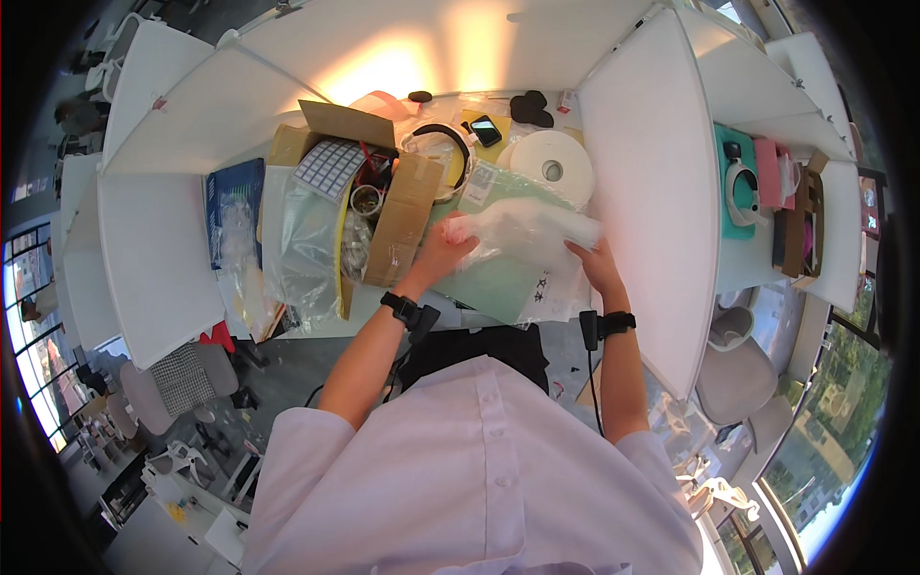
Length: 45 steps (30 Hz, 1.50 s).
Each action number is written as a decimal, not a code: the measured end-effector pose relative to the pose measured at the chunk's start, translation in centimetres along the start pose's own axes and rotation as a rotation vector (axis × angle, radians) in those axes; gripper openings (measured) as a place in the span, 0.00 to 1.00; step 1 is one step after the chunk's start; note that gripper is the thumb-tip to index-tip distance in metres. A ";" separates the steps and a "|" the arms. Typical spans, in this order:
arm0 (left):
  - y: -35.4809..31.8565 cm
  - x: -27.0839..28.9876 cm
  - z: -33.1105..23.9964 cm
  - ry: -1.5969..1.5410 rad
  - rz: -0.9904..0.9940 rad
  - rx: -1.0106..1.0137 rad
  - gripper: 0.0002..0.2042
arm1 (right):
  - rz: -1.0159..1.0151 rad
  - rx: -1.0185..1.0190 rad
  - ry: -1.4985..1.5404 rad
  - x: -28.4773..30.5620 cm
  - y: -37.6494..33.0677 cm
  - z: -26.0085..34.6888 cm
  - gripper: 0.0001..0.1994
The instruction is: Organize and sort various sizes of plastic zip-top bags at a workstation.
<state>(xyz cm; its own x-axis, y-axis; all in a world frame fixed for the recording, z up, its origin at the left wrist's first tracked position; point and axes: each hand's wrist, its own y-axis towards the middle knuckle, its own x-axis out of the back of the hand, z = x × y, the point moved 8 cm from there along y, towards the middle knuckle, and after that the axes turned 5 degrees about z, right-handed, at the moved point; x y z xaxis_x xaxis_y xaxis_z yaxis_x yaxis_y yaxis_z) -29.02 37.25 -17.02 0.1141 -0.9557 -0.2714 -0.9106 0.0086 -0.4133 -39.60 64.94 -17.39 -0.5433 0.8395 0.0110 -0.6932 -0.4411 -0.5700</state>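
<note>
Stretched between my hands is a crumpled, translucent plastic bag, partly blurred, just above a pale green sheet. My left hand is closed on the bag's left end. Its right end is pinched by my right hand. What the bag contains, if anything, I cannot make out. Close to my left hand stands an open cardboard box with a white keypad-like grid, a round clear jar and other small items. Beyond the bag lies a large white roll.
White partitions enclose the desk at the back and sides. A headband, a phone and black pads lie at the back. Clear plastic packaging and a blue packet lie on the left.
</note>
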 end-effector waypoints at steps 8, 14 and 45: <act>-0.2 1.3 -0.3 0.405 -0.004 -0.305 0.21 | 0.123 0.290 -0.285 -2.1 0.5 4.1 0.18; 1.7 1.4 0.6 0.422 -0.027 -0.488 0.17 | -0.080 0.239 -0.370 0.4 2.3 -0.6 0.15; 1.8 3.2 10.1 -0.396 -0.047 0.280 0.09 | -0.041 -0.156 0.044 -0.2 2.6 -7.0 0.19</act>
<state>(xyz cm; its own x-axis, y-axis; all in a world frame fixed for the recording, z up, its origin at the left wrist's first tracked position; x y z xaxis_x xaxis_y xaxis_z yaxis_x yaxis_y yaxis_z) -26.28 37.19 -27.36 0.3448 -0.7719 -0.5341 -0.7651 0.0985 -0.6364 -37.97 65.83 -24.64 -0.4927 0.8702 0.0029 -0.6303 -0.3546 -0.6906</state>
